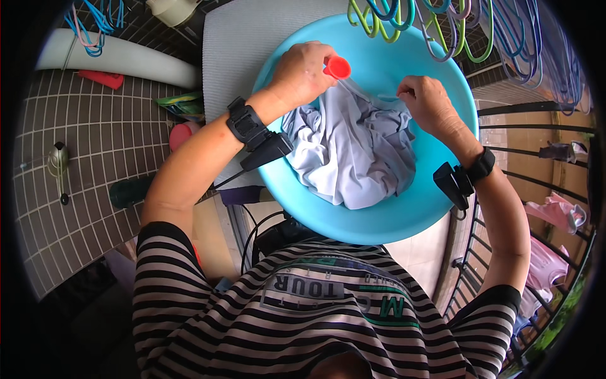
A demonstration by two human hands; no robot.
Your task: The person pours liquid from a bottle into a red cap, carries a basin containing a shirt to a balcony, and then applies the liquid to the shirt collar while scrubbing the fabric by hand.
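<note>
A large light-blue plastic basin (374,230) stands before me, holding a pile of crumpled pale grey-blue cloth (350,156). Over the basin's upper left part, my left hand (310,66) grips a small red plastic cup or cap (339,67), its round end turned up towards the camera. The fingers behind it are partly hidden. My right hand (426,102) is above the basin's right side, fingers curled, with thumb and fingertips pinching what looks like a raised edge of the cloth. Both wrists wear black straps with small black devices.
The basin rests on a grey ribbed surface (232,57). Plastic hangers (435,28) hang at the top right, over the basin's rim. A dark tiled wall (94,128) with a metal tap (58,166) is at left; a black metal railing (530,128) with hanging clothes (547,263) is at right.
</note>
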